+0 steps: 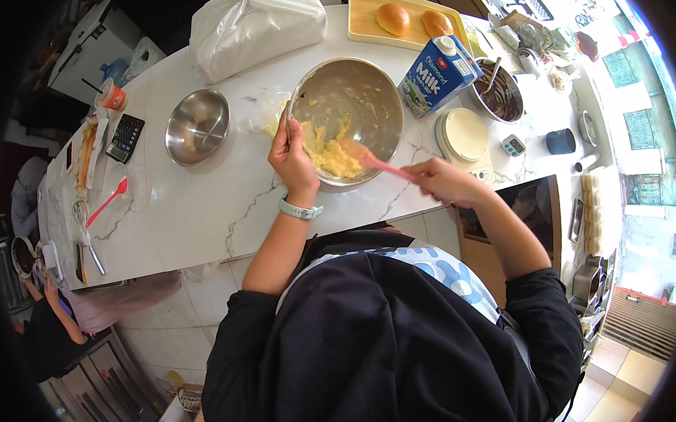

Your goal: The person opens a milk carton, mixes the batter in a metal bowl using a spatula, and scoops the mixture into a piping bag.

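Right hand [440, 181] is curled around the handle of a pink spatula [387, 167], with the fingers bent in close. It is a bit blurry, so I cannot tell just how each finger sits. The spatula goes away from this hand to the left and a little ahead. Its long way is a slant: the butt end peeks out behind the hand, and the flat end points left, down in the yellow mix [338, 165]. That soft, lumpy mix sits in the big steel bowl [382, 98], to the left of the right hand and just right of the left hand [295, 160].

The left hand is the nearer one to the bowl. It touches the bowl's left side, thumb up by the rim, partly bent to hold it. The bowl is round, so it has no long way. Its mouth faces up to the person, but I cannot tell if it is tipped.

Just ahead of the right hand is a round cream top [467, 132], maybe on a scale. A blue milk carton [434, 77] stands past it, farther ahead. A bowl of dark brown mix [504, 101] is ahead and to the right. Left of the left hand is a small steel bowl [197, 126]. Well ahead of both hands are a white bag [257, 31] and a tray [362, 20] with two buns [393, 19].
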`<state>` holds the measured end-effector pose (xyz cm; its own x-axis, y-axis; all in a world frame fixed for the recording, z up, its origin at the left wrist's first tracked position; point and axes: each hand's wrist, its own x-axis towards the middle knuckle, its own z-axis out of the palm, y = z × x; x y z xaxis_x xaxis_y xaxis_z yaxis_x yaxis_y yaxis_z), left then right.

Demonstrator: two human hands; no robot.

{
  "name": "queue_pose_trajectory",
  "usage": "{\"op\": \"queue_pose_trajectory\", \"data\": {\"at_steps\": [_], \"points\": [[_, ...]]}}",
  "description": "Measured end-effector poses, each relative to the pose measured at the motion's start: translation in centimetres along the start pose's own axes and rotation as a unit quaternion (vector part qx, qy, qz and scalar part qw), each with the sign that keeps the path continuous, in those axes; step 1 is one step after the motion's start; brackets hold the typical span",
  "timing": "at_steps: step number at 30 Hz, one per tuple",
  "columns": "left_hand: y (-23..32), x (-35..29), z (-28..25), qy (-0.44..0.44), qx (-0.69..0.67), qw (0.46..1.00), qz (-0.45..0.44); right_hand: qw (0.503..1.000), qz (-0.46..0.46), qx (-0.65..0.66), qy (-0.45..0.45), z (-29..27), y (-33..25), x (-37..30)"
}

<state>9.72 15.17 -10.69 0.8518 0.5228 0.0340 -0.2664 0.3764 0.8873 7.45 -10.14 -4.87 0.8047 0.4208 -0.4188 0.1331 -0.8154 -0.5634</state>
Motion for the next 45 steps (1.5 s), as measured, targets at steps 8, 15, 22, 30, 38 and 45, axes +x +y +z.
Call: {"op": "queue_pose_trajectory", "data": {"at_steps": [8, 15, 22, 30, 38, 45], "points": [[-0.3, -0.1, -0.2, -0.002, -0.015, 1.0, -0.01, 0.815, 0.16, 0.542, -0.124, 1.4, -2.1, 0.0], [-0.3, 1.0, -1.0, 0.007, -0.034, 0.999, -0.042, 0.978, 0.017, -0.206, 0.004, 1.1, -4.3, -1.7], [-0.6, 0.6, -0.3, -0.016, -0.032, 0.999, -0.024, 0.979, -0.003, -0.184, 0.09, -0.3, -5.8, 0.2], [-0.4, 0.7, -0.3, 0.002, -0.014, 1.0, -0.02, 0.981, -0.001, -0.185, 0.055, -3.0, -6.0, 0.1], [-0.6, 1.1, -1.5, 0.012, -0.004, 0.999, -0.053, 0.967, -0.004, -0.255, 0.017, -4.8, -4.9, -0.4], [-0.4, 2.1, -0.7, -0.017, 0.015, 1.0, -0.015, 0.968, -0.018, -0.25, 0.03, -2.8, -3.3, 0.1]]}}
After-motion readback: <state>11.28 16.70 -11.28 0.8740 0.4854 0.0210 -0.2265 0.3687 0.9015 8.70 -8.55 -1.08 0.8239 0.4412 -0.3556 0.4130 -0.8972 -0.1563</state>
